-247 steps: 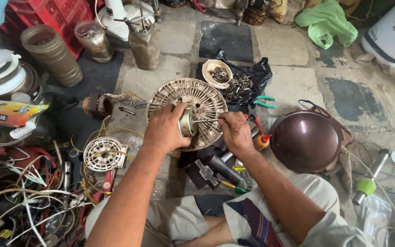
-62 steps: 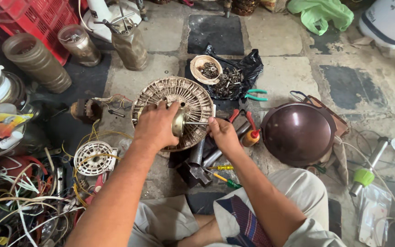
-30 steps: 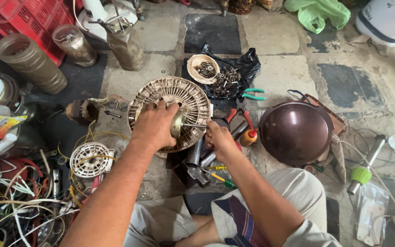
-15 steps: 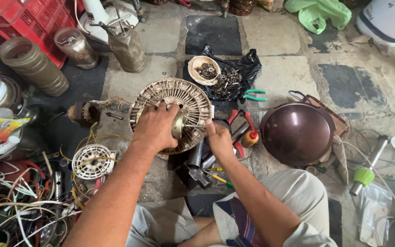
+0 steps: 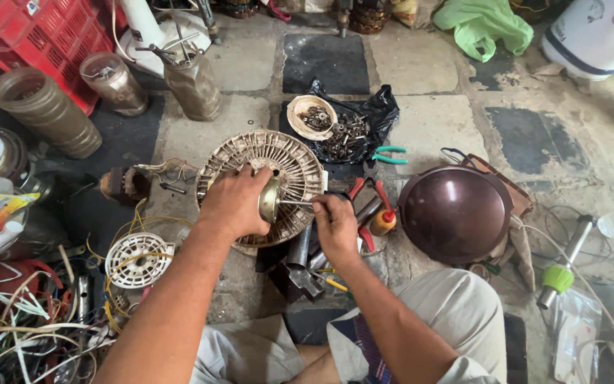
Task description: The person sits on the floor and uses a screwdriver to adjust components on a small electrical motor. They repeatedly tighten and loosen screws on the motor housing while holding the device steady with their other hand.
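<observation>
Motor [image 5: 289, 167] under both hands [image 5: 236, 203].

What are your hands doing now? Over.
Left hand gripping brass cup on round ribbed fan motor. Right hand holding thin tool into cup. Pliers and tools crowd underneath.

We sit on the floor [image 5: 435, 78] with the round ribbed motor housing [image 5: 289, 160] just ahead of our knees. Our left hand [image 5: 234, 203] rests on its near edge, beside the small cup [image 5: 270, 200] at its middle; our right hand [image 5: 335, 224] is just right of that, touching the thin shaft [image 5: 296, 203] that runs into the cup. Behind the housing lies a dish of small parts [image 5: 311, 116] on a bag [image 5: 374, 114] — pliers [image 5: 390, 154] just right of it. The domed cover [image 5: 455, 212] sits well to the right. Left of the housing lie a small motor [image 5: 124, 185] and, nearer us, a wound coil frame [image 5: 136, 259] among loose wires [image 5: 23, 327]. Tools [image 5: 300, 267] lie beneath our right hand.
</observation>
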